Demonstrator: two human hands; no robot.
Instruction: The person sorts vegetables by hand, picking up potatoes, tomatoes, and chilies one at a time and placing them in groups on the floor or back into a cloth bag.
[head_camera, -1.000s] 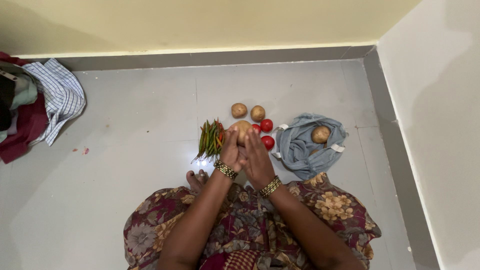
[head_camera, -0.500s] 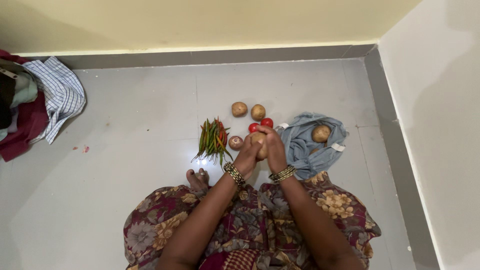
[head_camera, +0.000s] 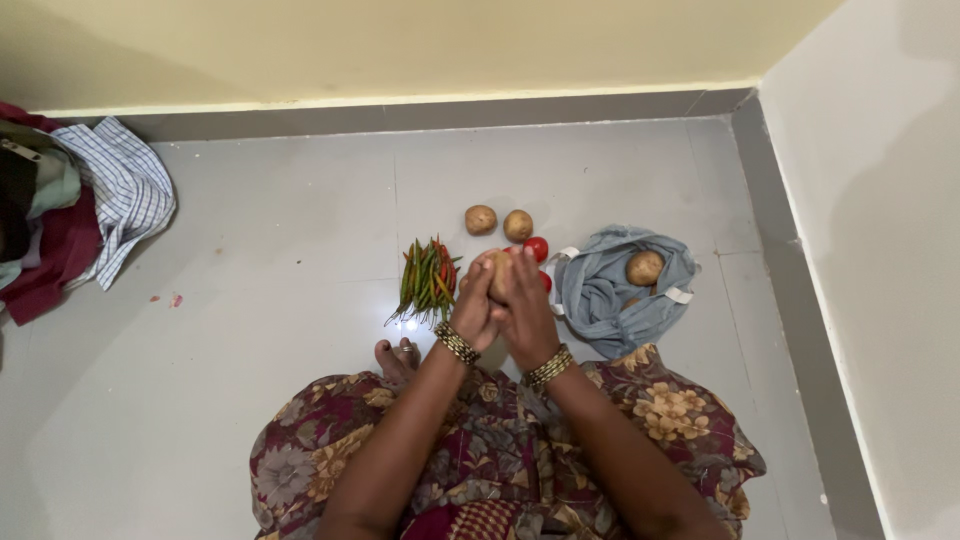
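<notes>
Both hands meet over the floor (head_camera: 250, 300) w/ a potato (head_camera: 497, 272) pressed between them. Left hand (head_camera: 474, 305) wraps it from the left, right hand (head_camera: 524, 310) from the right; both grips are closed around it, fingers (head_camera: 518, 268) curled over the top, so only the pale brown upper part shows. The potato is held up off the floor, just right of the chillies (head_camera: 427, 282) (a bundle of green w/ a few red and orange) and in front of the tomato (head_camera: 536, 248). A second tomato peeks out at the right hand's edge, mostly hidden.

Two more potatoes (head_camera: 480, 219) lie side by side beyond the hands, near the tomato. To the right a grey-blue cloth bag (head_camera: 605, 290) lies open on the floor w/ another potato (head_camera: 645, 267) in it. Bangles (head_camera: 455, 342) sit on both wrists. Floral skirt (head_camera: 690, 420) spreads below, a toe showing at its left edge. Far left, a heap of clothes (head_camera: 90, 200) against the wall.
</notes>
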